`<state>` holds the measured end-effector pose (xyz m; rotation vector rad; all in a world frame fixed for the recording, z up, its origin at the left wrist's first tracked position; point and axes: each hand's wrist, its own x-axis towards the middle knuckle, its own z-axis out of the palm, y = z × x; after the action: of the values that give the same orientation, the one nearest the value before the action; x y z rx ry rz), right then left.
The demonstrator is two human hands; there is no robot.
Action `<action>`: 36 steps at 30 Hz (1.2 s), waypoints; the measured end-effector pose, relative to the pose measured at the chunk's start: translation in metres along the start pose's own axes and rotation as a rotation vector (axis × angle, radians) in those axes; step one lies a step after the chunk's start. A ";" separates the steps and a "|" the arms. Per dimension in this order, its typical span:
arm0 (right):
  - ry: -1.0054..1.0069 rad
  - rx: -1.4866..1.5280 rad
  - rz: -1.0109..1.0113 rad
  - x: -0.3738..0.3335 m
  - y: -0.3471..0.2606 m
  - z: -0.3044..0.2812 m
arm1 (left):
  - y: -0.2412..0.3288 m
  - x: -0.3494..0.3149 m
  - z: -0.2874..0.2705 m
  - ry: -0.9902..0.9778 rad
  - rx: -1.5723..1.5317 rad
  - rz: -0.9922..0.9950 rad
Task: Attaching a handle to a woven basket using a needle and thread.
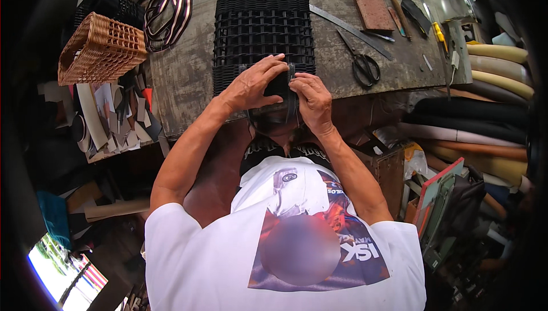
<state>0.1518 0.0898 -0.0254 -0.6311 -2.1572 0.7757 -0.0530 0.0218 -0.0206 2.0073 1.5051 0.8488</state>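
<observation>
A black woven basket (262,31) with an open lattice lies on the worktable in front of me. At its near edge my left hand (255,84) rests with fingers stretched out and thumb held apart, over a dark flat piece (278,87). Right beside it my right hand (313,95) is closed in a pinch at the edge of that piece. What sits between those fingertips is too small to make out. Thin dark strands hang below the hands, over the table's front edge.
On the worktable (182,77) to the right lie black scissors (365,70), a metal ruler (354,32), a reddish block (372,8), a hammer (398,8) and a yellow-handled screwdriver (439,32). Striped straps (171,8) and a tan wicker basket (105,48) are left. Material rolls (496,54) stack right.
</observation>
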 end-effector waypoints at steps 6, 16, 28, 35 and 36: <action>0.019 -0.014 0.009 -0.005 -0.003 0.000 | 0.002 0.000 0.000 -0.038 0.196 0.144; 0.081 -0.087 0.326 -0.079 -0.033 -0.018 | -0.006 0.000 0.005 -0.035 0.196 0.177; 0.000 0.378 0.643 -0.123 0.014 0.023 | -0.004 0.001 0.002 -0.058 0.186 0.164; -0.221 -0.293 0.186 -0.127 -0.027 0.000 | -0.004 0.001 0.002 -0.047 0.200 0.184; -0.264 -0.304 0.212 -0.135 -0.024 0.003 | 0.000 0.000 0.003 -0.049 0.258 0.162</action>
<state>0.2254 -0.0145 -0.0747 -0.9722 -2.5058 0.6757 -0.0509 0.0215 -0.0235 2.3456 1.5042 0.6895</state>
